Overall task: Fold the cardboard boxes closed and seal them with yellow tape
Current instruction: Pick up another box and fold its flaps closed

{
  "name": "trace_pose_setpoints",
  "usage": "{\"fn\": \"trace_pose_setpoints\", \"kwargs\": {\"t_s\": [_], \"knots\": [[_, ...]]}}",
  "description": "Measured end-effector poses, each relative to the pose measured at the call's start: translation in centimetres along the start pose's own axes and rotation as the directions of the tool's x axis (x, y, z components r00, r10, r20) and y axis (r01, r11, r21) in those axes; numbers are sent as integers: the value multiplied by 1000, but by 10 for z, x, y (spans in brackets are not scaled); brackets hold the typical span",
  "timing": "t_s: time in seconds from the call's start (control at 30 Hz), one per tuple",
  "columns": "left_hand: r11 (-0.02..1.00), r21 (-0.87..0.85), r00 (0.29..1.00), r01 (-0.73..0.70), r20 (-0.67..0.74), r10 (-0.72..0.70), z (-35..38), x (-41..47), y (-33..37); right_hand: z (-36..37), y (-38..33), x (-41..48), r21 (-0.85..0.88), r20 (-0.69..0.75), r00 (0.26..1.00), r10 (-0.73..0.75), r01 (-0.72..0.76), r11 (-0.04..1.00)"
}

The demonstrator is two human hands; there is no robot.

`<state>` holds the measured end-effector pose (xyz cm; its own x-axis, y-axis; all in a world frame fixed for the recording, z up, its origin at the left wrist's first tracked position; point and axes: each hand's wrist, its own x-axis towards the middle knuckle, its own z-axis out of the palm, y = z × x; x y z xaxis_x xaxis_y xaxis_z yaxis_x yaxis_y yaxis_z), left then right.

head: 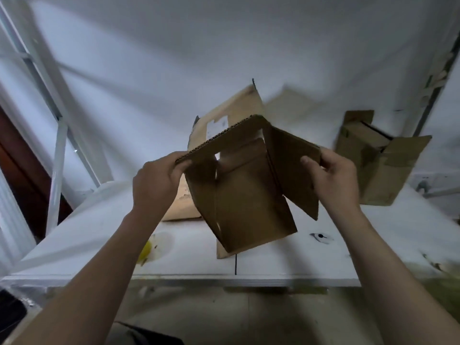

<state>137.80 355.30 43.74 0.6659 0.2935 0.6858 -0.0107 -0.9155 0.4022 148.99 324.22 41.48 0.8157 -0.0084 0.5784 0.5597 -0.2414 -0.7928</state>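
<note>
As the held box stands: the held box (249, 195) is still open, with no flap folded shut and no yellow tape on it that I can see; judged from this, folding has only begun and the sealing is all left to do.
Left hand: the left hand (156, 180) pinches the corrugated edge of the left flap (224, 143), thumb under and fingers curled over it.
Right hand: the right hand (333, 175) grasps the outer edge of the right flap (296, 165), thumb on the inner face.
Place: the box hangs in the air between the two grips, its body dropping below them over the table (99, 232), not resting on it.
Facing: the open mouth is up at the grips and turned toward the person, so the brown inside shows.
Long axis: from the grips downward and toward the person, tilted a little to the right.
Second box: beyond the right grip a second box (373, 165) sits on the table, flaps still spread.
Labelled cardboard: behind the grips stands a labelled cardboard (231, 113); whether it is a box I cannot tell.
Yellow object: below the left grip lies a yellow object (145, 250), too blurred to name.
</note>
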Motion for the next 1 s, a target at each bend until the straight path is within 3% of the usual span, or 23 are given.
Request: {"fn": "trace_pose_setpoints", "kwargs": {"t_s": [0.27, 0.4, 0.5, 0.67, 0.73, 0.8, 0.87, 0.9, 1.0], "knots": [[963, 246, 973, 113, 170, -158, -5, -4, -16, 22, 10, -11, -306, 135, 986, -95, 133, 943], [989, 136, 972, 54, 222, -84, -11, 16, -4, 31, 6, -9, -386, 170, 978, -123, 181, 905], [997, 18, 989, 72, 131, -74, -15, 32, -2, 33, 4, -7, -360, 148, 983, -107, 154, 920], [991, 2, 981, 133, 142, -132, -14, 46, -16, 30, 11, -6, -159, 196, 980, -24, 56, 986], [991, -24, 985, 135, 114, -131, -10, 42, -20, 35, 18, -12, -183, 382, 924, -5, 81, 980], [990, -55, 991, 129, 47, -127, -6, 35, -22, 43, 25, -21, -238, 658, 749, 72, 117, 964], [990, -81, 993, 119, -12, -121, -3, 29, -23, 49, 36, -24, -275, 812, 570, 124, 186, 943], [989, -92, 992, 118, -29, -121, -2, 26, -23, 50, 40, -23, -281, 829, 544, 128, 208, 937], [987, -117, 992, 108, -52, -115, 0, 20, -24, 47, 45, -19, -312, 780, 608, 147, 174, 934]]}}
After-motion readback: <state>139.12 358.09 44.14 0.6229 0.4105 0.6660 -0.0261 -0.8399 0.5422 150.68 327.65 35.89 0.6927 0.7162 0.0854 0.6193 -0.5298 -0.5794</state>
